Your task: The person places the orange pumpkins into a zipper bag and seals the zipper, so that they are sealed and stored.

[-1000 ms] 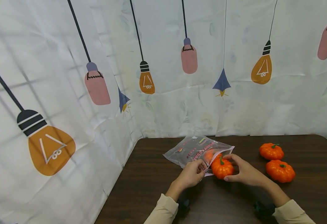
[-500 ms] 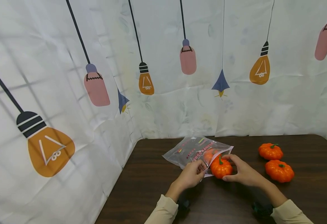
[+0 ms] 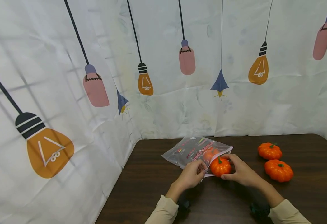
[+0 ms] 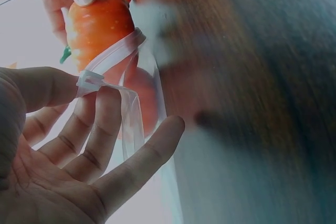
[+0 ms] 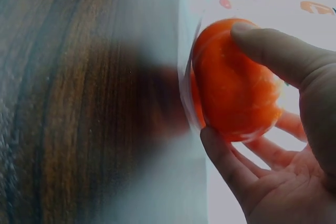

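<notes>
A clear plastic bag [image 3: 189, 152] with red print lies on the dark table, one orange pumpkin [image 3: 210, 154] visible inside it. My left hand [image 3: 190, 175] pinches the edge of its mouth; in the left wrist view the thumb and fingers hold the zip slider [image 4: 90, 81]. At the mouth, my right hand [image 3: 243, 171] grips a second pumpkin [image 3: 220, 166] with a green stem, thumb on the near side and fingers round the far side. The right wrist view shows this pumpkin [image 5: 236, 82] partly against the bag's edge, between thumb and fingers.
Two more orange pumpkins [image 3: 269, 151] [image 3: 279, 170] rest close together on the table [image 3: 314, 199], to the right of my right hand. Behind and to the left hangs a white curtain [image 3: 163, 118] printed with lamps.
My right hand and the pumpkin it grips have shifted slightly left, closer into the bag's mouth. My left hand keeps its pinch on the bag's edge.
</notes>
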Motion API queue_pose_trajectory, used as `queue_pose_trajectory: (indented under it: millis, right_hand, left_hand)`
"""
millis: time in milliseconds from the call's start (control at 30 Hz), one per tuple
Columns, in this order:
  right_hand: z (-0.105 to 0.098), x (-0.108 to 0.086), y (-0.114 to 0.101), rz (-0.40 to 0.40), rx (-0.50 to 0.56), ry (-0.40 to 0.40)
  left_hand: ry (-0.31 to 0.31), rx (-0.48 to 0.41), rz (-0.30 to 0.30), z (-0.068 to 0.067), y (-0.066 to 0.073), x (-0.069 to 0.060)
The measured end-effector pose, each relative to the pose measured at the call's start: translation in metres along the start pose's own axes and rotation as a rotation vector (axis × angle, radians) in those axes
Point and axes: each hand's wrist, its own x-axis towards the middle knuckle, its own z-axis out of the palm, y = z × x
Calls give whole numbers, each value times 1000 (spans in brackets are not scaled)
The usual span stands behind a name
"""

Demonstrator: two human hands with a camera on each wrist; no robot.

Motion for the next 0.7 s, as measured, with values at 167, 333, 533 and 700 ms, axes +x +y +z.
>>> queue_pose_trajectory:
  millis: [167, 333, 533, 700]
  right_hand:
    - [2, 1, -1, 37, -58, 24]
    - [3, 1, -4, 32, -78, 38]
    - [5, 0, -9, 0, -71, 44]
    - [8, 0, -11, 35, -79, 54]
  left_hand:
    - [7, -23, -4, 0, 0, 0]
    - [9, -44, -8, 0, 1, 0]
    - [32, -30, 0, 0, 2, 1]
    - [45, -5, 20, 0, 2, 1]
